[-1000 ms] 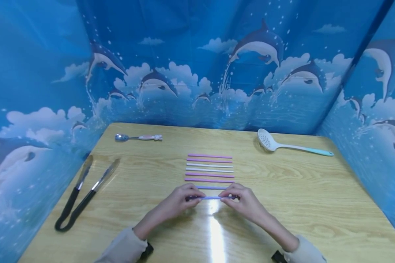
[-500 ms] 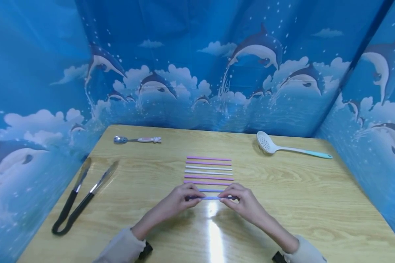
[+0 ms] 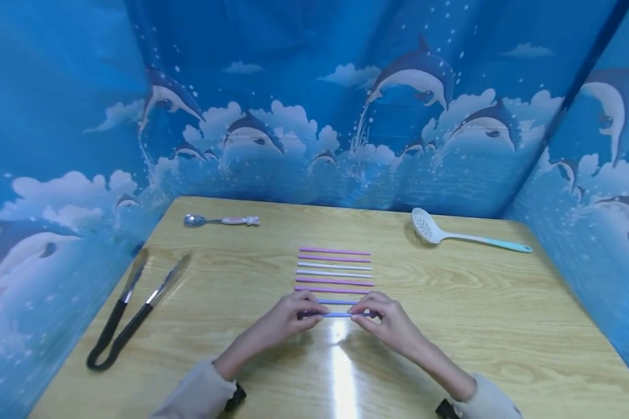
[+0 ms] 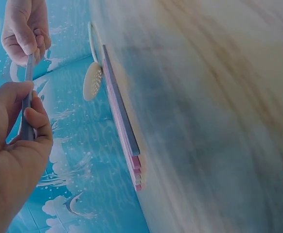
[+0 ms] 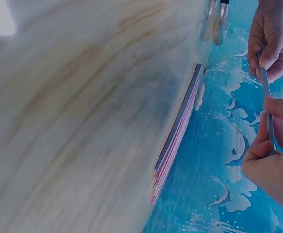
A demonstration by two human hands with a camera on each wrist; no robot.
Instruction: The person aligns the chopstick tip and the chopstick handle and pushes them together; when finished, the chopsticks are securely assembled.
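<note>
My left hand (image 3: 292,314) and right hand (image 3: 385,319) pinch a thin bluish-purple stick (image 3: 338,315) between thumbs and fingers, one hand near each end. Both wrist views show the stick (image 4: 29,73) held up off the table, its ends partly hidden in the hands. Just beyond it a like purple stick (image 3: 338,302) lies on the table, partly covered by the fingers. Behind that, parallel sticks lie in a row: pink sticks (image 3: 334,290), white sticks (image 3: 334,266) and more pink sticks (image 3: 334,252) farthest back.
Black-handled tongs (image 3: 116,326) lie spread at the left of the wooden table (image 3: 230,262). A small metal scoop with a pink-and-white handle (image 3: 234,220) lies at the back left. At the back right is a slotted skimmer (image 3: 426,226). Dolphin-print curtains (image 3: 304,139) stand behind the table.
Both hands keep their grip on the purple stick and stay nearly in place. The head view shifts slightly; the things on the table have not moved.
</note>
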